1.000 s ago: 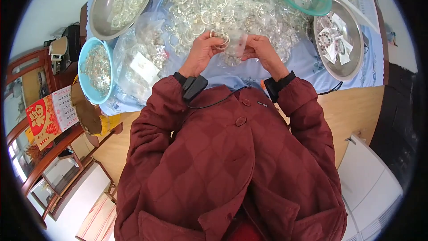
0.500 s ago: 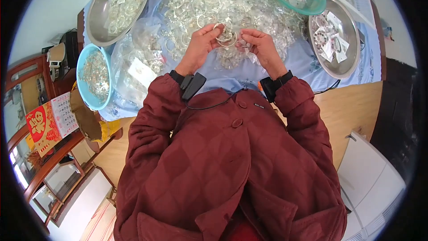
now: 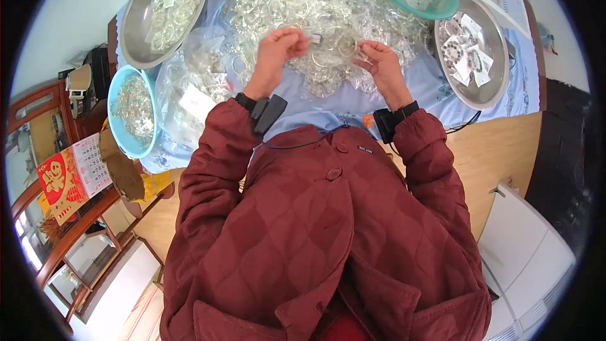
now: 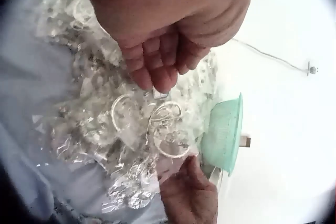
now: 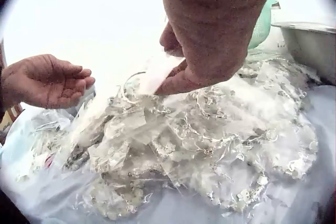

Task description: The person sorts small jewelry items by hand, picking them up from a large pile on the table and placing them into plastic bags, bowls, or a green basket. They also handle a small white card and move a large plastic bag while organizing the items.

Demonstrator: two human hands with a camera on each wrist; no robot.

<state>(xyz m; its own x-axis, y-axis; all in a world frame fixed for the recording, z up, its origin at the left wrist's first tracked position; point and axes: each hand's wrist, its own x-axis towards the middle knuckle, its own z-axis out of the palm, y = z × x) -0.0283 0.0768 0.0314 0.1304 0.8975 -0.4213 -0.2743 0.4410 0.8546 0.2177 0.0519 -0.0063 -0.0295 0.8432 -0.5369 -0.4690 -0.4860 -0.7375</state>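
Observation:
In the head view the left hand point(image 3: 274, 57) has its fingers curled, with a small white tag with a dark edge point(image 3: 316, 38) at their tips; the left wrist view also shows this tag point(image 4: 160, 94) against the fingertips. The right hand point(image 3: 384, 71) pinches a clear bag holding a silvery bangle point(image 3: 346, 46) between thumb and fingers. A white card point(image 5: 156, 74) shows at its fingertips in the right wrist view. The hands are apart, over a large heap of bagged jewellery point(image 3: 284, 3).
Steel bowls stand at the left point(image 3: 134, 28) and right point(image 3: 499, 82). A green basket point(image 3: 451, 3) overlaps the heap's far right edge. A light-blue basin point(image 3: 115, 113) and a clear bag with a white label point(image 3: 197, 102) lie at the left of the blue cloth point(image 3: 416, 85).
The hands have moved apart. The left hand has let go of the bangles and moved left; the bangle is now by the right hand. The view has shifted slightly.

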